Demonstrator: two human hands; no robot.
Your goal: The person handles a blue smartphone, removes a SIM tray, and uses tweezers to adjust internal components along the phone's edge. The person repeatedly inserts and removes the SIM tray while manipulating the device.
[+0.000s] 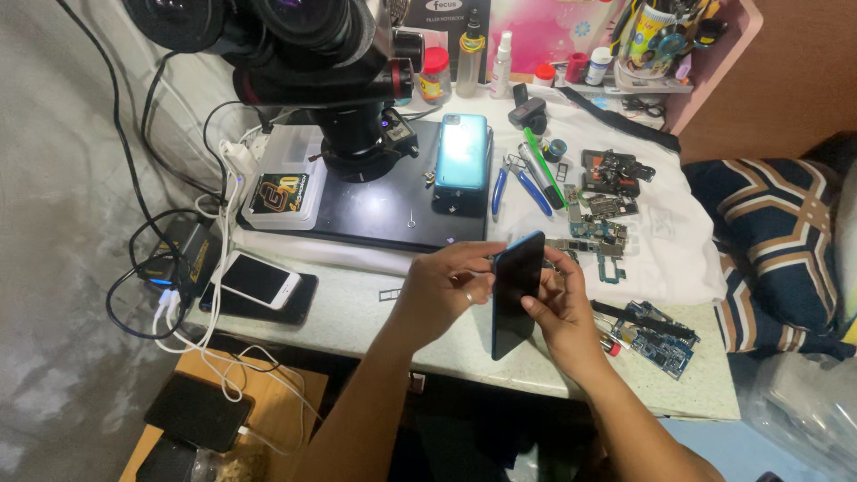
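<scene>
I hold a dark phone with a blue edge point(516, 293) upright on its side above the table's front edge. My left hand point(444, 288) grips its left side, a ring on one finger. My right hand point(562, 308) holds its right side, thumb on the dark face. Behind it a teal phone back point(461, 152) rests on a dark mat point(375, 210). Bare circuit boards point(600, 228) lie on a white cloth point(674, 250) just past my right hand.
A black microscope point(330, 62) stands at the top left. A white phone point(259, 279) lies at the table's left, with cables point(201, 330) hanging down. Blue-handled pliers point(522, 183), another blue board point(656, 335), bottles point(469, 54) and a patterned cushion point(777, 241) are around.
</scene>
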